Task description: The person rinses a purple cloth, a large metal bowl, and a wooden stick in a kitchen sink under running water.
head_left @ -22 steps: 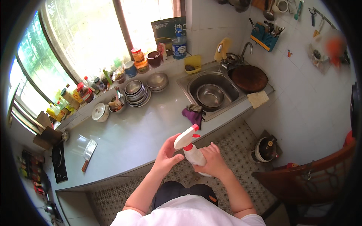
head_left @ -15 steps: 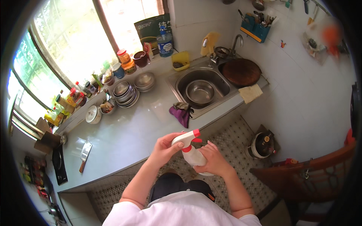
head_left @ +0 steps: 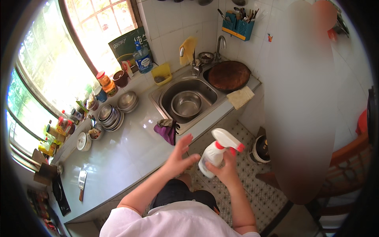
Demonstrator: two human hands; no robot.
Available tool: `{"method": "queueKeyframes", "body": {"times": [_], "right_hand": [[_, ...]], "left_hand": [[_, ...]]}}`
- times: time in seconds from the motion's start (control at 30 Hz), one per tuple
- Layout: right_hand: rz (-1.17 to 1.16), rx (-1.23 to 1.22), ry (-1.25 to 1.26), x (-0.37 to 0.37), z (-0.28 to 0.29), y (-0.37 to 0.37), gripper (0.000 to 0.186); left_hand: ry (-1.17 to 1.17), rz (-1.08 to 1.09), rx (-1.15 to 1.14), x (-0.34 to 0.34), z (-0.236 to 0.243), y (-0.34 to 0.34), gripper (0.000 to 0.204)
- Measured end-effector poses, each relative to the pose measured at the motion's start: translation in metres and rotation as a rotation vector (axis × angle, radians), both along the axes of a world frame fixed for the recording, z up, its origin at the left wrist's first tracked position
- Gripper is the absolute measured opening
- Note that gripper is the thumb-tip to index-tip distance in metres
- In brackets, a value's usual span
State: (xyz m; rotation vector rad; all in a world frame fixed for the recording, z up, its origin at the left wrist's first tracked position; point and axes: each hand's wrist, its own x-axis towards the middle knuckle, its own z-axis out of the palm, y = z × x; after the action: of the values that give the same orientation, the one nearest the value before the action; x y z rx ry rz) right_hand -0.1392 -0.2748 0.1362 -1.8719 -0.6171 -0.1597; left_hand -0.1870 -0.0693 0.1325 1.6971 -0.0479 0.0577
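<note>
A white spray bottle point(head_left: 211, 158) with a white trigger head and red collar is held in front of my body, over the gap past the counter's edge. My right hand point(head_left: 227, 169) grips it round the side, with fingers up near the red trigger. The nozzle points right. Just left of the bottle, my left hand point(head_left: 179, 156) is open and apart from it, fingers spread. A purple and grey cloth point(head_left: 166, 131) lies on the counter's front edge beyond my left hand.
Past the cloth is a steel sink point(head_left: 162, 94) holding a metal basin point(head_left: 186, 104). A round wooden board point(head_left: 229, 76) lies right of it. Stacked bowls point(head_left: 110, 117) and a cleaver point(head_left: 82, 181) are on the counter. A blurred upright patch point(head_left: 302, 102) covers part of the right side.
My left hand has let go of the bottle's spray head and opened. The right hand has moved the bottle slightly right, its nozzle now tilting downward. The view has turned right.
</note>
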Motion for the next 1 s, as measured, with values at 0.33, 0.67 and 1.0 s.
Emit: {"method": "queueKeyframes", "body": {"times": [0.33,0.67,1.0], "right_hand": [[0.064,0.019,-0.085,0.068,-0.019,0.102,0.046],[0.405,-0.104,-0.045,0.160,0.001,0.228,0.064],[0.362,0.044,0.380,0.240,-0.048,0.186,0.052]], "left_hand": [[-0.178,0.297,0.409,0.046,-0.034,0.009,0.091],[-0.223,0.641,-0.086,0.130,-0.055,0.124,0.078],[-0.244,0.832,0.407,0.238,-0.053,0.318,0.051]]}}
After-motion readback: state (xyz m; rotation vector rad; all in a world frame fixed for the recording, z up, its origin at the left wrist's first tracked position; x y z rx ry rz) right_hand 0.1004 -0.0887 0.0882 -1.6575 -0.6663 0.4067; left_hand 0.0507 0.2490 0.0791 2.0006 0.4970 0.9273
